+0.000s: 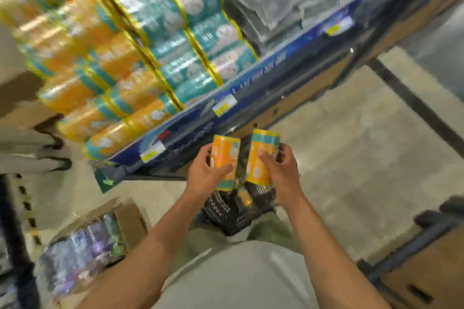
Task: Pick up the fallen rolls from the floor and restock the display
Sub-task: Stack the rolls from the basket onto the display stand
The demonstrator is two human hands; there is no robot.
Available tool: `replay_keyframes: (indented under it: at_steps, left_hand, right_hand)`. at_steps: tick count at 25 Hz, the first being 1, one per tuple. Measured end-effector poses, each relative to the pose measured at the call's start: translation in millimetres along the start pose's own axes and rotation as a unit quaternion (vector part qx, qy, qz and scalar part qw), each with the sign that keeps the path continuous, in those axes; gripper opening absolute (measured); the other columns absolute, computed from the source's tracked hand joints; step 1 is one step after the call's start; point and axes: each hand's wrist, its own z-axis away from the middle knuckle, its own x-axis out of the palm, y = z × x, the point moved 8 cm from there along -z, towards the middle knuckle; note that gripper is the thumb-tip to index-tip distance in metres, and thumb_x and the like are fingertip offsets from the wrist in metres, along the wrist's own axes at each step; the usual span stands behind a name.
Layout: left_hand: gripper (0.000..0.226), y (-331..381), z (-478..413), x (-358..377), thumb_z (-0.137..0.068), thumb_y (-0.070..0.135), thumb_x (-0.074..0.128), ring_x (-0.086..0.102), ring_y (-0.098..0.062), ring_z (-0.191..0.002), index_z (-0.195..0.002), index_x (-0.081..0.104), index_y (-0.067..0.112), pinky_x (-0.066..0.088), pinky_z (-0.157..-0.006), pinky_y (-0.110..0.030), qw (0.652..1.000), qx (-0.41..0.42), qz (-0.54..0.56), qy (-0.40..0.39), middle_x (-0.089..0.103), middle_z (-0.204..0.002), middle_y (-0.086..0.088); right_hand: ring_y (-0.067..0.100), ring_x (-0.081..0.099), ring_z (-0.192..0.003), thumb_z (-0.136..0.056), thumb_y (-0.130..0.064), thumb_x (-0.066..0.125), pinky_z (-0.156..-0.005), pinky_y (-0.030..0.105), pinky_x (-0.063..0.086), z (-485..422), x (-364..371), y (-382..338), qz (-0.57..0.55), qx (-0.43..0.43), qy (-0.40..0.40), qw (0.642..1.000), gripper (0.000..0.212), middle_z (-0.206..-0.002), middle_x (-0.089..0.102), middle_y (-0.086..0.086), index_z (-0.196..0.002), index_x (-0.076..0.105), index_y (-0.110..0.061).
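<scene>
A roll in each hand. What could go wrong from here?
1. Left hand grips the left roll, right hand the right roll: neither is free to steady the orange stack, so shelving one may topple others.
2. The cardboard box on the floor could trip them.

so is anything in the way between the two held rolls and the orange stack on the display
Nothing visible. The left hand grips the left roll, the right hand the right roll, in open air before the blue shelf edge; the orange stack sits up-left beyond it.
</scene>
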Motion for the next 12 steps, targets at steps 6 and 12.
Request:
replay_keyframes:
  at_steps: [6,12]
  left_hand:
    - [0.068,61,44,-104,-0.065,0.045,0.087,0.068,-0.013,-0.106,-0.125,0.055,0.04,0.059,-0.088,-0.046,0.991,0.039,0.07,0.108,0.068,-0.116,0.012]
    - [0.072,90,20,-252,-0.066,0.035,0.094,0.063,-0.018,-0.114,-0.126,0.056,0.027,0.055,-0.098,-0.043,0.964,0.068,0.074,0.246,0.064,-0.122,0.003]
  right_hand:
    - [0.017,0.074,-0.09,-0.067,-0.037,0.087,-0.073,0.035,0.06,26,81,-103,0.032,-0.071,-0.161,0.984,0.065,-0.106,0.077,0.008,-0.122,0.062,-0.013]
    - [0.008,0.068,-0.106,-0.078,-0.014,0.089,-0.085,0.02,0.051,22,200,-192,0.121,-0.167,-0.213,0.955,0.057,-0.117,0.069,-0.001,-0.122,0.057,-0.026]
